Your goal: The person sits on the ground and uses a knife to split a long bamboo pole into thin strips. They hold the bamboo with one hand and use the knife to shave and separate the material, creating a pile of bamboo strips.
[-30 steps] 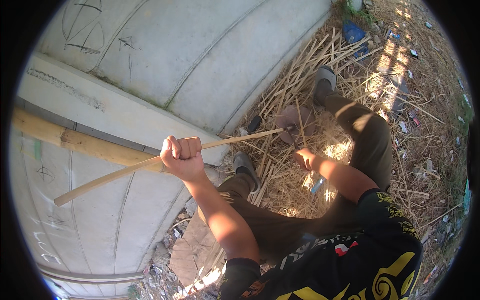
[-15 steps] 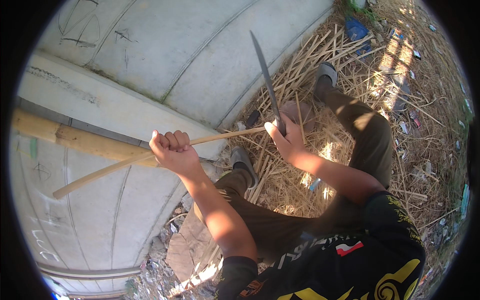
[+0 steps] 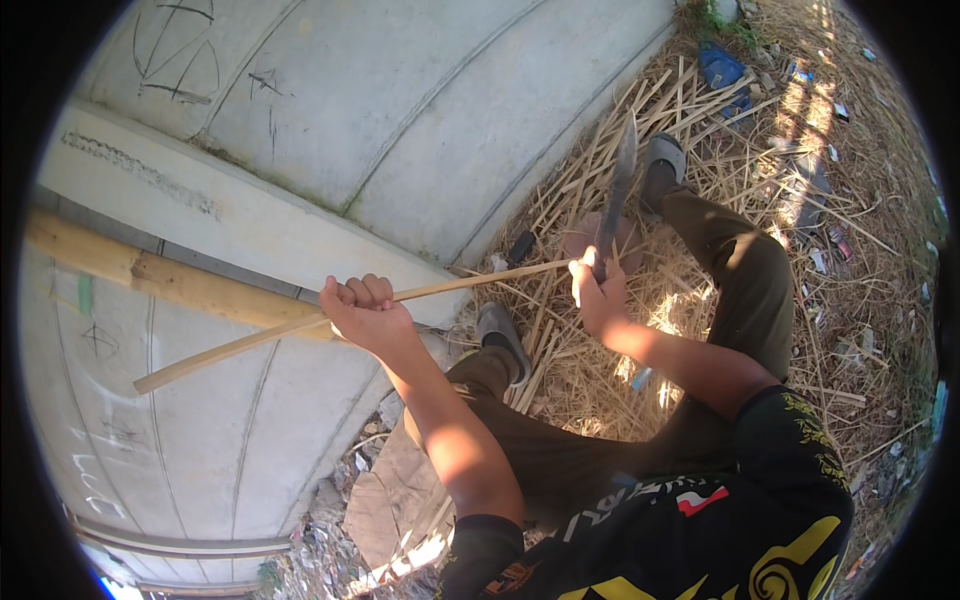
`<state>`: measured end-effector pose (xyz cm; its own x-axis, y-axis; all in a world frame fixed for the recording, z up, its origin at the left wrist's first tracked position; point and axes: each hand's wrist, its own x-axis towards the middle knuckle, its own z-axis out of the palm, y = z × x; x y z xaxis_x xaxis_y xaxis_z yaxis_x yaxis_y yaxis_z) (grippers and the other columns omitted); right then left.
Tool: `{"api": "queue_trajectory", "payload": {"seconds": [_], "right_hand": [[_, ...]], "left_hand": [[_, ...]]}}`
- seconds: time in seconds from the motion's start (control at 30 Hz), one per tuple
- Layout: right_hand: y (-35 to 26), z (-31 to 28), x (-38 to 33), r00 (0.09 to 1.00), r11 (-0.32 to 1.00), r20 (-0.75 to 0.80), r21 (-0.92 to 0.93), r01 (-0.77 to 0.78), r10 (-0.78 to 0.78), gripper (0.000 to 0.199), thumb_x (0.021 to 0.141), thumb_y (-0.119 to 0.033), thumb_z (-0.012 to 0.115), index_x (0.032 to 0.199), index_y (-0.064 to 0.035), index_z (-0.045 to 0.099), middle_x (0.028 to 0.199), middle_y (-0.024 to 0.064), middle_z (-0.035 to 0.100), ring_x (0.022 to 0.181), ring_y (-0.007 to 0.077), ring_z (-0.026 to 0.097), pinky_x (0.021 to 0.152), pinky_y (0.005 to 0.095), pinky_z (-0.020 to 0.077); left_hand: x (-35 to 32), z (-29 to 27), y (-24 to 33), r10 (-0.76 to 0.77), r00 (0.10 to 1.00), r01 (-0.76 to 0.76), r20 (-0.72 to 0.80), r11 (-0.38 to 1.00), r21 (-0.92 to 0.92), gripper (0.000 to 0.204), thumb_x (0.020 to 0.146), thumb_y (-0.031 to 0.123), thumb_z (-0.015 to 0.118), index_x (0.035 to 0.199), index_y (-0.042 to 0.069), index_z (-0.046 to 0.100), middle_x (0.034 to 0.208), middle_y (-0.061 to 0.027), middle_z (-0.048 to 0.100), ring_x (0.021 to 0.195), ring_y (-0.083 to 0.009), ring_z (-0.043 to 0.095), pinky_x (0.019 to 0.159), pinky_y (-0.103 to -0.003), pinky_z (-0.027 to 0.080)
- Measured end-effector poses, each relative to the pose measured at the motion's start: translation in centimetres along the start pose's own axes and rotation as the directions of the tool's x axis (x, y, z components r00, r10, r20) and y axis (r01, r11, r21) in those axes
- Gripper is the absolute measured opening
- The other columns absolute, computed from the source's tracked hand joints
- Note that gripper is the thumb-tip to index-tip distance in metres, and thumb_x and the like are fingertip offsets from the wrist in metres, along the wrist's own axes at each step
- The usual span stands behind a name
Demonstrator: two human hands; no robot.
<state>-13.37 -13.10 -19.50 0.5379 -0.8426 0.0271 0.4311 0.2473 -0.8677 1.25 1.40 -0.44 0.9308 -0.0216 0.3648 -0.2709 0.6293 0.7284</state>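
While many thin strips (image 3: 597, 160) already lie heaped along the foot of the wall (image 3: 320, 90), one long stick (image 3: 230, 347) slants before this wall, and its work seems unfinished. The left hand (image 3: 368, 312) has its grip closed around the stick's middle. The right hand (image 3: 600, 298) grasps a knife (image 3: 620, 180); whether it also touches the stick's end, I cannot tell.

Above the wooden strip (image 3: 230, 352), between the left hand (image 3: 370, 312) and right hand (image 3: 602, 300), open air reaches to the concrete wall (image 3: 400, 130). Below that stretch of strip, a gap opens between the forearms (image 3: 445, 410), the grey left shoe (image 3: 497, 322) intruding. A long blade (image 3: 620, 180) bars the strip's right end; behind its left part, a bamboo pole (image 3: 200, 290) blocks passage.
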Motion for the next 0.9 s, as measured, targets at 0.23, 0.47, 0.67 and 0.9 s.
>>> {"api": "queue_trajectory", "payload": {"seconds": [0.23,0.47,0.67,0.9], "right_hand": [[1.5,-2.5,1.2,0.600,0.661,0.283,-0.404,-0.633,0.748,0.019,0.078,-0.016,0.059,0.066,-0.0023,0.053,0.052,0.0052,0.046,0.036,0.0154,0.042,0.035,0.0355,0.0347],[4.3,-2.0,0.3,0.949,0.987,0.277,0.085,0.134,-0.153,0.026,0.085,-0.020,0.059,0.069,-0.0039,0.047,0.056,-0.0014,0.042,0.038,0.0106,0.040,0.038,0.0321,0.0339],[2.9,-2.9,1.2,0.607,0.571,0.221,-0.671,-0.473,0.763,0.029,0.083,-0.026,0.059,0.072,0.0005,0.054,0.055,0.0032,0.046,0.042,0.0181,0.047,0.039,0.0364,0.0380],[1.5,-1.2,-1.0,0.948,0.921,0.309,-0.386,0.059,0.069,0.031,0.087,-0.027,0.058,0.077,0.0027,0.060,0.059,0.0058,0.053,0.049,0.0206,0.053,0.054,0.0334,0.0440]], "left_hand": [[-0.5,-0.3,0.3,0.008,1.000,-0.008,0.009,1.000,0.002,0.049,0.088,0.025,0.055,0.059,0.017,0.016,0.051,0.0027,0.012,0.044,-0.0108,0.012,0.043,-0.029,0.012],[-0.6,0.9,0.0,0.031,0.998,-0.031,-0.050,1.000,0.002,0.048,0.088,0.025,0.054,0.059,0.017,0.017,0.052,0.0030,0.011,0.044,-0.0108,0.012,0.043,-0.029,0.012],[0.4,-0.8,0.3,0.025,0.995,-0.025,-0.098,1.000,-0.005,0.047,0.088,0.025,0.054,0.059,0.017,0.017,0.052,0.0032,0.011,0.044,-0.0105,0.012,0.043,-0.028,0.013],[-0.5,0.4,-0.2,0.019,0.998,-0.020,-0.055,0.999,-0.028,0.047,0.087,0.024,0.055,0.060,0.016,0.017,0.052,0.0029,0.012,0.044,-0.0105,0.012,0.043,-0.028,0.013]]}}
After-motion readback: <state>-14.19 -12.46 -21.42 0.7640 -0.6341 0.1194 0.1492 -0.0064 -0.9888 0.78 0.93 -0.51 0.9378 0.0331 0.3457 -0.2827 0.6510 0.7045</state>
